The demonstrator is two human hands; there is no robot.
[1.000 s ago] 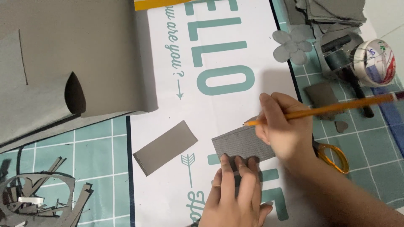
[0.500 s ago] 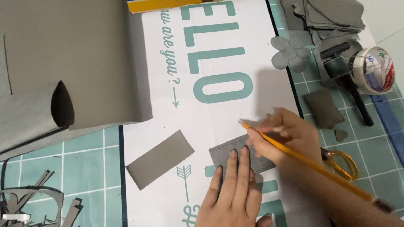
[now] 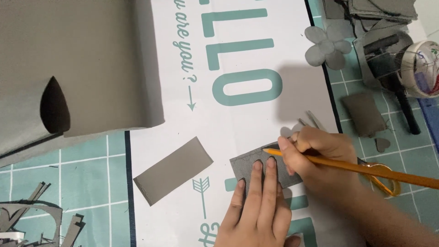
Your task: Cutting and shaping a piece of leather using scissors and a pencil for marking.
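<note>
Now, here's what I've got from the head camera.

Left hand: my left hand lies flat, fingers together and stretched forward, pressing down on the small grey piece.
Right hand: my right hand is curled in a writing grip, pinching an orange pencil; the pencil tip touches the piece's top edge, just beside my left fingertips.
Grey piece: it sits on the white printed sheet, low and right of centre.
Sheet: white, with large teal lettering and small teal arrows, laid over a teal grid mat.
Second strip: a grey rectangle, tilted, apart to the left.
Roll: a big grey roll at top left.
Flower: a grey cut-out flower at the sheet's right edge.
Tape: a tape roll far right.
</note>
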